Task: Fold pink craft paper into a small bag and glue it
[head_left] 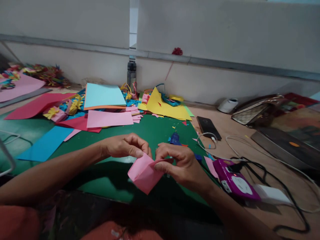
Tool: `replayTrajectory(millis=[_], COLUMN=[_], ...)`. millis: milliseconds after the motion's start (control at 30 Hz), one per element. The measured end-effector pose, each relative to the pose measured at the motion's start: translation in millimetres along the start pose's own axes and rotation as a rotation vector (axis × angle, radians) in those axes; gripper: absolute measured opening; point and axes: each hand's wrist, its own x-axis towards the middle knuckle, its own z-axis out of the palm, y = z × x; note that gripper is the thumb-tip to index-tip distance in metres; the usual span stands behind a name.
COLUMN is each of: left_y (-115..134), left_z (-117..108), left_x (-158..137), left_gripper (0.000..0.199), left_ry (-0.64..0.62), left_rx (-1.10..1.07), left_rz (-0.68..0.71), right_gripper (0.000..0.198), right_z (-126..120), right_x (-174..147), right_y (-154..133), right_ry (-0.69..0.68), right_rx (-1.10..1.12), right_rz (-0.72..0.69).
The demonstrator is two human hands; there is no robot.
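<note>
Between my two hands is a folded piece of pink paper (146,176), held up above the front edge of the green mat (110,181). My left hand (127,146) pinches its upper left edge between thumb and fingers. At the upper right, my right hand (176,161) is closed on a folded flap of the same paper. A crease runs across the paper, and its lower corner points down. Just behind my right hand lies a dark blue tool (175,138), probably a glue gun, mostly hidden by the hand.
Sheets of light blue (105,95), pink (110,119), yellow (166,106) and blue paper (45,143) lie beyond my hands. To the right are a phone (208,127), a purple power strip (233,181), cables and a bag (257,110). A bottle (131,75) stands against the wall.
</note>
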Motion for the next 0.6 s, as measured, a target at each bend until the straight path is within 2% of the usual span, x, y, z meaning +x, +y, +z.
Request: replayTrajectory(millis=[133, 300, 433, 600], left_y=[-3.2, -3.2, -3.0, -3.6], left_z=[3.7, 7.2, 7.8, 8.0], left_x=[-0.2, -1.8, -1.1, 0.1], left_gripper=[0.023, 0.023, 0.023, 0.022], left_ry=[0.063, 0.090, 0.111, 0.102], left_rx=[0.014, 0.029, 0.035, 0.032], left_rz=[-0.018, -0.042, -0.042, -0.041], right_gripper=[0.005, 0.005, 0.004, 0.005], right_z=[-1.2, -4.1, -4.5, -2.1], right_x=[4.2, 11.3, 14.2, 14.3], right_y=[-1.7, -4.3, -7.3, -10.3], right_ry=[-0.040, -0.162, -0.220, -0.224], right_rx=[0.098, 0.234, 0.257, 0.254], right_rz=[0.138, 0.294, 0.287, 0.244])
